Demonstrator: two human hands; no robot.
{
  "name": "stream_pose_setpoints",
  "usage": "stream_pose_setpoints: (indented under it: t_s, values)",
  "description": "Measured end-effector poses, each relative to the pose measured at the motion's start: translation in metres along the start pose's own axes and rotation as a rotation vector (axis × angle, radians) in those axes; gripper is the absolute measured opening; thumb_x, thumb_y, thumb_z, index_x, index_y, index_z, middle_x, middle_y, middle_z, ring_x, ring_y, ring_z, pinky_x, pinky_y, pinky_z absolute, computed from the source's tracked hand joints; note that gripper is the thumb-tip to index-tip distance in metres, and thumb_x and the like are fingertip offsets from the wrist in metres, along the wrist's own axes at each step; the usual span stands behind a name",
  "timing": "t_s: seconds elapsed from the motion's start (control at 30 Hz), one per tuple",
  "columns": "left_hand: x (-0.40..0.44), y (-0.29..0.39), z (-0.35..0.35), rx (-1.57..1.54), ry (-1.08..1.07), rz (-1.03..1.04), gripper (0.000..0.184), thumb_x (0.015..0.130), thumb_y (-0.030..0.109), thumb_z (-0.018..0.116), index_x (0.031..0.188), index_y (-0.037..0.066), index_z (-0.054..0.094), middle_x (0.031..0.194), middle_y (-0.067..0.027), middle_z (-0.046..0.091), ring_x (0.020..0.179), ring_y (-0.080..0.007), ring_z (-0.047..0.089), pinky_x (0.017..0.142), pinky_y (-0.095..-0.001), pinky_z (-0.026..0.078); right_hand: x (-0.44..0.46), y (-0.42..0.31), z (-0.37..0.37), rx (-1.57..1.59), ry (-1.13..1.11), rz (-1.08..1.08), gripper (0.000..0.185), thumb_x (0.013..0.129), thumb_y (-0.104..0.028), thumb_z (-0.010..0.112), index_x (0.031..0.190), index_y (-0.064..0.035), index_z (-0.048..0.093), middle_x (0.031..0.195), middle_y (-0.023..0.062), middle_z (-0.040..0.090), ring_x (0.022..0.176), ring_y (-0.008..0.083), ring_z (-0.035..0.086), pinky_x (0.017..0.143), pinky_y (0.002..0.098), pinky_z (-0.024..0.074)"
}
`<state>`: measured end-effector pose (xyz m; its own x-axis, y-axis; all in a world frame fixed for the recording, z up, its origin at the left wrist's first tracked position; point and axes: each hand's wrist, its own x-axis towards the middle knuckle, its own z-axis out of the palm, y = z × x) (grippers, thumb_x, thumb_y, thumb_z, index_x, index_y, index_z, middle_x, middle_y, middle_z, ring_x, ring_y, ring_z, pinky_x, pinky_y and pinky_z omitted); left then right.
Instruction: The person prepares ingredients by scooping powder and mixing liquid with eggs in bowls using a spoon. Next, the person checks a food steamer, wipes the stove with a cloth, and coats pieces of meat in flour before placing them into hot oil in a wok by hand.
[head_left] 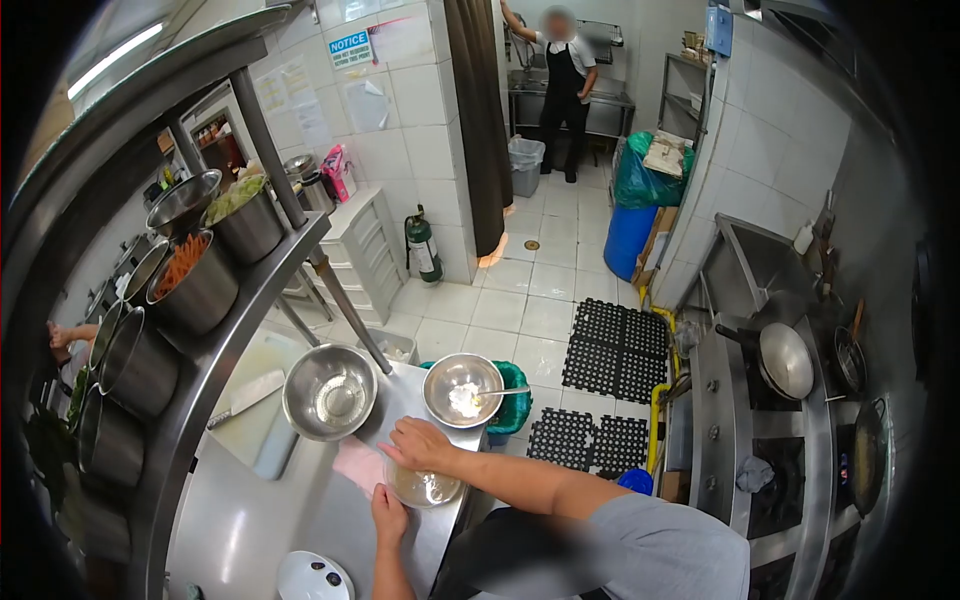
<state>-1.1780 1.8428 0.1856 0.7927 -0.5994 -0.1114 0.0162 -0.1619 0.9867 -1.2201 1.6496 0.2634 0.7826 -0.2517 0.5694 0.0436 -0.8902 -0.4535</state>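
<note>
Both of my hands are at a shallow clear bowl (428, 488) near the front edge of the steel counter. My right hand (418, 446) reaches over the bowl's far rim, its fingers bent toward the left; what it holds, if anything, is hidden. My left hand (388, 510) grips the bowl's left side. A pink cloth (358, 464) lies just left of the bowl. Behind stand a perforated metal bowl (330, 392) and a steel bowl (463, 372) with white stuff and a spoon (503, 391) in it.
A knife (246, 398) rests on a cutting board (268, 370) at the left. A plate (315, 578) with dark pieces sits at the front. Steel pots (195, 297) line the shelf. The stove (780, 450) is at the right. A person (567, 90) stands far back.
</note>
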Motion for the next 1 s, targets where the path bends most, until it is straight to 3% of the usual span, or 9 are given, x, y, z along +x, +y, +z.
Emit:
stream_pose_setpoints:
  t_s: [0.1, 0.17, 0.3, 0.6, 0.77, 0.83, 1.0]
  values:
    - [0.011, -0.024, -0.004, 0.198, 0.075, 0.178, 0.026, 0.104, 0.020, 0.044, 0.080, 0.010, 0.044, 0.063, 0.0017, 0.047, 0.050, -0.0063, 0.043, 0.043, -0.0248, 0.035, 0.003, -0.003, -0.005, 0.002, 0.087, -0.034, 0.032, 0.087, -0.032, 0.065, 0.071, -0.0046, 0.061, 0.075, 0.0115, 0.055, 0.073, 0.0311, 0.057, 0.065, 0.0421, 0.0477]
    - [-0.005, 0.018, 0.006, 0.024, 0.044, 0.027, 0.027, 0.103, 0.020, 0.045, 0.078, 0.009, 0.043, 0.063, 0.0020, 0.046, 0.052, -0.0061, 0.042, 0.044, -0.0250, 0.035, 0.002, -0.003, -0.005, -0.001, 0.120, -0.034, 0.032, 0.086, -0.031, 0.066, 0.070, -0.0052, 0.060, 0.074, 0.0108, 0.054, 0.072, 0.0307, 0.056, 0.064, 0.0421, 0.0471]
    - [-0.003, 0.010, 0.004, -0.036, 0.021, 0.014, 0.028, 0.103, 0.019, 0.046, 0.077, 0.009, 0.043, 0.063, 0.0022, 0.046, 0.051, -0.0066, 0.042, 0.044, -0.0259, 0.035, 0.007, -0.001, -0.005, 0.030, 0.043, 0.038, 0.035, 0.088, -0.034, 0.063, 0.071, -0.0040, 0.060, 0.074, 0.0136, 0.058, 0.072, 0.0324, 0.060, 0.063, 0.0432, 0.0485]
    - [-0.004, -0.002, 0.005, 0.072, 0.099, 0.055, 0.022, 0.097, 0.015, 0.052, 0.078, 0.006, 0.046, 0.071, 0.0011, 0.050, 0.069, -0.0090, 0.044, 0.060, -0.0274, 0.040, 0.019, -0.023, -0.031, 0.068, -0.128, 0.108, 0.034, 0.090, -0.034, 0.056, 0.073, -0.0049, 0.063, 0.076, 0.0151, 0.066, 0.074, 0.0364, 0.065, 0.066, 0.0484, 0.0502]
    - [-0.008, 0.020, 0.008, 0.203, 0.087, 0.170, 0.022, 0.097, 0.017, 0.052, 0.080, 0.004, 0.049, 0.070, -0.0044, 0.055, 0.068, -0.0121, 0.049, 0.061, -0.0309, 0.044, 0.018, -0.025, -0.046, 0.022, -0.169, 0.064, 0.033, 0.090, -0.032, 0.056, 0.071, -0.0058, 0.063, 0.076, 0.0141, 0.067, 0.075, 0.0349, 0.066, 0.066, 0.0481, 0.0504]
    - [-0.007, 0.020, 0.009, 0.213, 0.084, 0.168, 0.023, 0.097, 0.018, 0.051, 0.079, 0.003, 0.049, 0.070, -0.0074, 0.057, 0.068, -0.0143, 0.051, 0.062, -0.0330, 0.045, 0.017, -0.020, -0.041, 0.021, -0.020, -0.045, 0.032, 0.089, -0.028, 0.060, 0.066, -0.0062, 0.060, 0.065, 0.0114, 0.063, 0.063, 0.0342, 0.063, 0.057, 0.0465, 0.0488]
    - [-0.004, 0.014, 0.008, 0.288, 0.097, 0.200, 0.027, 0.097, 0.020, 0.050, 0.079, 0.000, 0.048, 0.069, -0.0160, 0.057, 0.065, -0.0232, 0.053, 0.063, -0.0390, 0.045, 0.010, -0.006, -0.035, 0.065, -0.028, 0.071, 0.034, 0.091, -0.033, 0.061, 0.070, -0.0056, 0.060, 0.070, 0.0127, 0.062, 0.067, 0.0339, 0.062, 0.060, 0.0457, 0.0485]
